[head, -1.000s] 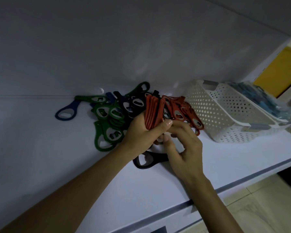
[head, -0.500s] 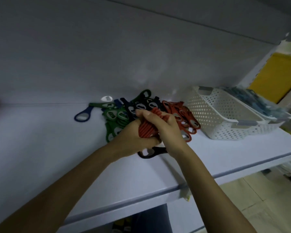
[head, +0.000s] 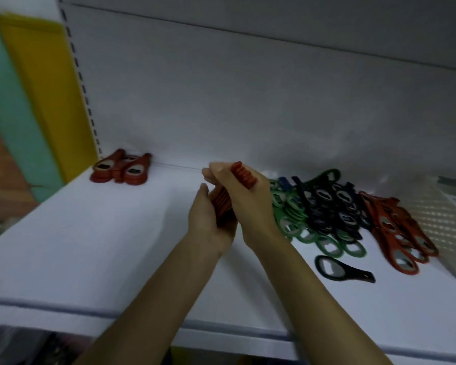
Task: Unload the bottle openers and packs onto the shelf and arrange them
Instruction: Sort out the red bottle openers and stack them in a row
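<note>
Head view: left hand (head: 207,222) and right hand (head: 250,206) clasp a ribbed red stack (head: 242,176); flat loop-ended openers (head: 324,206) heaped just right of it, perforated basket (head: 437,214) beyond.

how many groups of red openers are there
3: red bottle-opener stack back left, bundle in left hand and right hand, pile beside white perforated basket; maybe more hidden.

A white shelf (head: 90,246) meets a white back panel (head: 248,101); a yellow panel (head: 45,88) and a teal panel (head: 5,106) stand left, dimly lit.
</note>
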The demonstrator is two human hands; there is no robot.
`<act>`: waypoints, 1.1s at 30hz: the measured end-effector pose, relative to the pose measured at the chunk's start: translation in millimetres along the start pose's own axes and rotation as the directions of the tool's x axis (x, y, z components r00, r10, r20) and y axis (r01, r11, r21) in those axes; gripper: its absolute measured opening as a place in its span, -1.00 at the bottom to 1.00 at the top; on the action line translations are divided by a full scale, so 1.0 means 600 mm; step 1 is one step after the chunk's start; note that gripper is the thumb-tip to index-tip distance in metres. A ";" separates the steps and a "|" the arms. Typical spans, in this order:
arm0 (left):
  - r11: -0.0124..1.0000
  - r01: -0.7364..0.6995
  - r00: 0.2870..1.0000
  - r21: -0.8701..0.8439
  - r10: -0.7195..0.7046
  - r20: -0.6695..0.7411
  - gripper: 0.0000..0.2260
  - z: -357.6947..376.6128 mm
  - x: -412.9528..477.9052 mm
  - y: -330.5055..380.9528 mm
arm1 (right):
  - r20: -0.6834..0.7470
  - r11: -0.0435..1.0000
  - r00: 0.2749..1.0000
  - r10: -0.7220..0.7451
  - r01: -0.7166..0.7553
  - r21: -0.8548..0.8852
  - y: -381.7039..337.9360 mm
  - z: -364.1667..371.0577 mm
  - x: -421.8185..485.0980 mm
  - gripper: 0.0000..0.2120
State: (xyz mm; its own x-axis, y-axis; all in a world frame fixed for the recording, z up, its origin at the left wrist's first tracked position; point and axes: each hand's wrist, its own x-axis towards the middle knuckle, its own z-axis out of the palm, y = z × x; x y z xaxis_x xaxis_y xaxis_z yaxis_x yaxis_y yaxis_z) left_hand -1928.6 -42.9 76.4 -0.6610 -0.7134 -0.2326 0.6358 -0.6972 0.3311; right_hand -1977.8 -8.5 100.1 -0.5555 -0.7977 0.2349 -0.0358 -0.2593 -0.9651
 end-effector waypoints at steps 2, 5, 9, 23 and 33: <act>0.999 -0.050 0.999 0.010 0.050 -0.001 -0.56 -0.006 0.000 0.020 | -0.013 1.000 1.000 0.011 -0.010 0.022 0.000 0.022 0.007 -0.85; 0.949 -0.201 0.978 0.245 0.209 -0.009 -0.55 -0.014 -0.001 0.039 | -0.100 0.976 0.983 0.154 -0.136 0.170 0.004 0.050 0.028 -0.74; 0.443 -0.406 0.881 0.800 0.421 0.214 -0.76 -0.045 -0.008 0.058 | -0.140 0.903 0.932 0.333 -0.273 0.330 0.012 0.073 0.057 -0.71; 0.496 -0.282 0.947 0.821 0.009 0.320 -0.64 -0.100 0.027 0.192 | 0.315 0.973 0.928 0.201 -0.151 -0.175 0.009 0.013 0.107 -0.76; -0.860 -0.166 0.700 0.483 0.242 0.672 -0.57 -0.159 0.077 0.292 | 0.244 0.847 0.958 -0.148 0.250 -0.469 0.059 0.057 0.160 -0.73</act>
State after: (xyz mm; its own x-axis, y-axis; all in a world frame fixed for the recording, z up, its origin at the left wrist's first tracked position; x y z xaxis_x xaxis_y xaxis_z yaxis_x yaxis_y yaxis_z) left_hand -1809.7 -204.6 36.5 -0.5762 -0.6202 0.5322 -0.6292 0.7523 0.1954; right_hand -2003.8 -112.8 92.6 -0.3246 -0.8589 0.3961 -0.5588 -0.1638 -0.8130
